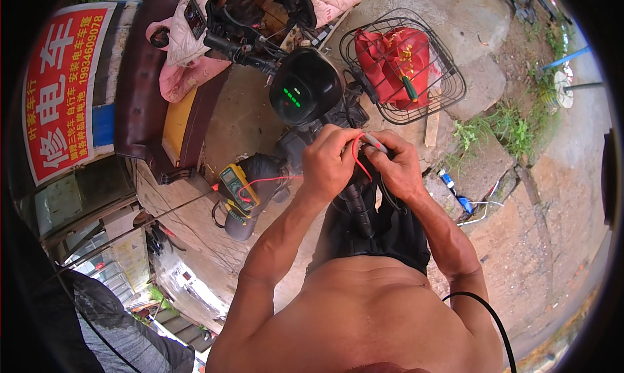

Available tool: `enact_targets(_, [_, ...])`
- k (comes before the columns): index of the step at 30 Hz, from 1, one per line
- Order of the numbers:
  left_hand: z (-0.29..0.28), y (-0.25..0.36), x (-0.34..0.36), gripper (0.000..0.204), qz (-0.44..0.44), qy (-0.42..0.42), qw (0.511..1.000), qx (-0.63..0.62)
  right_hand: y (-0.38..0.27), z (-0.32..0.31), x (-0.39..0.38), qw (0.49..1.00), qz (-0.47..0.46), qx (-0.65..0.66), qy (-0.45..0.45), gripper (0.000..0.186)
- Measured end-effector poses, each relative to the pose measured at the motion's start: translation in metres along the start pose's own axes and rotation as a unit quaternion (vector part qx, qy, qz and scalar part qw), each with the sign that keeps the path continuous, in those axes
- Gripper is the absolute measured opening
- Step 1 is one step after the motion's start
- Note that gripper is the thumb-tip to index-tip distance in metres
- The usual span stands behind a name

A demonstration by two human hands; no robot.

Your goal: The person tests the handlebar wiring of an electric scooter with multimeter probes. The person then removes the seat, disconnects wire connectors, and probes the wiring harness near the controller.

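Note:
My left hand point(330, 163) is closed in a pinch on a red wire point(355, 153), which loops down between my hands. Fingers of my right hand point(396, 165) are closed round a small grey rod-like piece point(375, 143) beside the wire; its far end is hidden. Both hands are close together, just below the black display housing point(307, 87) of an electric bike, which shows green lights. To the left, a yellow multimeter point(239, 186) lies on a dark rounded seat point(265, 173). A red lead point(276, 177) runs from it toward my left wrist.
A black wire basket point(455, 90) holding a red bag point(393, 57) is at the front right. A maroon padded seat point(140, 80) and pink quilted cloth point(188, 77) stand at the left. Blue-and-white litter point(460, 197) lies on cracked paving at the right.

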State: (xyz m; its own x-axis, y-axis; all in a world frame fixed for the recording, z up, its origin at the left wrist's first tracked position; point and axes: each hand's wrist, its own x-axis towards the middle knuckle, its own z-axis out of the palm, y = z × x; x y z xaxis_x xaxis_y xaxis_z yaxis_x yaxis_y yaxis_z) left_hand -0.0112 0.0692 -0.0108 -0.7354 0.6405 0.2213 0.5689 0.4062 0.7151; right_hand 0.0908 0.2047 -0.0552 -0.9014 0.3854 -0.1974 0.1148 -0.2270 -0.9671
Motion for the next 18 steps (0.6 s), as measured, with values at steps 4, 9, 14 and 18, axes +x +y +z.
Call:
enact_targets(4, [0.0026,-0.0022,-0.0009,0.018,-0.003,0.021,1.0,-0.009,0.0014,0.0004,-0.0005,1.0,0.009,-0.006,0.006,0.027])
enact_targets(9, [0.0005,-0.0052,-0.0008,0.015,0.002,0.004,1.0,-0.008,0.0035,0.0006,-0.0024,0.999,0.034,0.024,0.008,0.027])
enact_targets(14, [-0.0007,-0.0035,-0.0011,0.014,-0.001,-0.009,1.0,-0.008,0.0022,0.0,-0.0027,0.999,0.041,0.015,0.011,0.027])
enact_targets(18, [0.0001,-0.0011,0.0002,0.013,0.008,0.009,1.0,0.002,0.0044,0.0023,-0.0014,0.999,0.029,-0.002,0.027,0.024])
